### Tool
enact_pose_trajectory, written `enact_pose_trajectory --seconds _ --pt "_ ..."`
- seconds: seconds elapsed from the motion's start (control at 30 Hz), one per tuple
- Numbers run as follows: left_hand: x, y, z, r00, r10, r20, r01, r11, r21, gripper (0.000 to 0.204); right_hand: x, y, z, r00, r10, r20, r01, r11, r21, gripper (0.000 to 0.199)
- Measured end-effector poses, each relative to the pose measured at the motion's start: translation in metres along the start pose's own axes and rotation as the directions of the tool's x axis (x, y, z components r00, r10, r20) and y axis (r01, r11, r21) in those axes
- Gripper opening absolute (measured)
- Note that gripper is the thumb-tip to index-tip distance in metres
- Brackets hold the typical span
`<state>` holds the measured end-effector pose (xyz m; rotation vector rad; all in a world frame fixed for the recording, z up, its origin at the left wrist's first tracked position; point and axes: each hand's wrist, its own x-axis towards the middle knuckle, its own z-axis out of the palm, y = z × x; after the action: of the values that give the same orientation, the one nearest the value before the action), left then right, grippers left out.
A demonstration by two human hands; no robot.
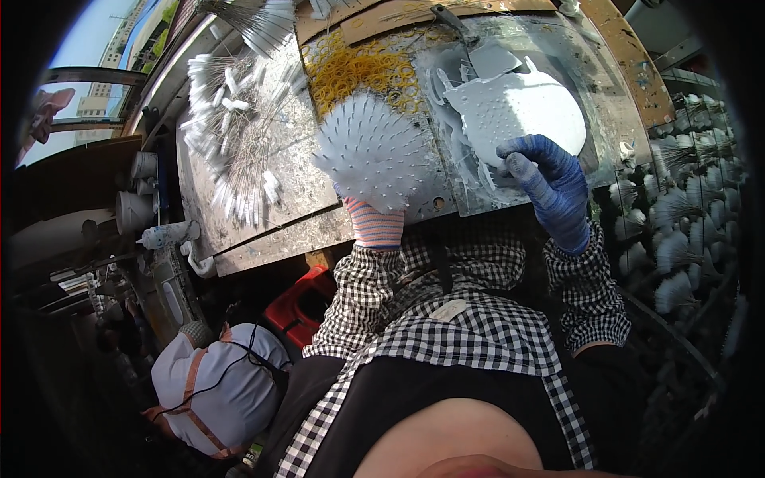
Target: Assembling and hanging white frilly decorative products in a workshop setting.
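A domed bundle of pale grey-white bristles with small darker tips (370, 151) stands over the middle of the worktable. My left hand (376, 223), in an orange-and-grey striped glove, holds it from below; its fingers are mostly hidden. To the right lies a slab of thick white paste (530, 111), dotted with small dents along its left part. My right hand (550, 187), in a blue glove, is at the paste's near edge. Its fingers curl inward with the thumb against them, and whether anything small is between them cannot be made out.
Yellow rubber rings (362, 68) are heaped behind the bundle. Thin wires with white tufted ends (247, 119) cover the table's left side. A scraper (458, 24) lies behind the paste. White brush bundles (685, 207) fill racks at right. Another person (219, 386) is close at lower left.
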<state>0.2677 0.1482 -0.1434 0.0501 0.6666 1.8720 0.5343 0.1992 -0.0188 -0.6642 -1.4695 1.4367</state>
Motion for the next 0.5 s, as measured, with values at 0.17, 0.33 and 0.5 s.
enact_pose_trajectory --seconds 0.17,0.33,0.5 --pt "0.010 0.008 0.006 0.963 0.163 0.215 -0.199 0.967 0.160 0.062 -0.003 -0.001 -0.004 1.000 -0.021 0.004 0.021 0.999 -0.026 0.017" --pt "0.005 0.024 0.026 0.937 0.087 0.337 -0.127 0.987 0.096 0.077 -0.003 -0.003 -0.009 1.000 -0.019 -0.009 0.018 1.000 -0.015 0.017" --pt "0.001 0.040 0.055 0.951 -0.012 0.308 -0.024 0.993 0.115 0.057 0.007 -0.004 -0.018 0.990 -0.129 0.052 0.137 0.971 -0.195 0.020"
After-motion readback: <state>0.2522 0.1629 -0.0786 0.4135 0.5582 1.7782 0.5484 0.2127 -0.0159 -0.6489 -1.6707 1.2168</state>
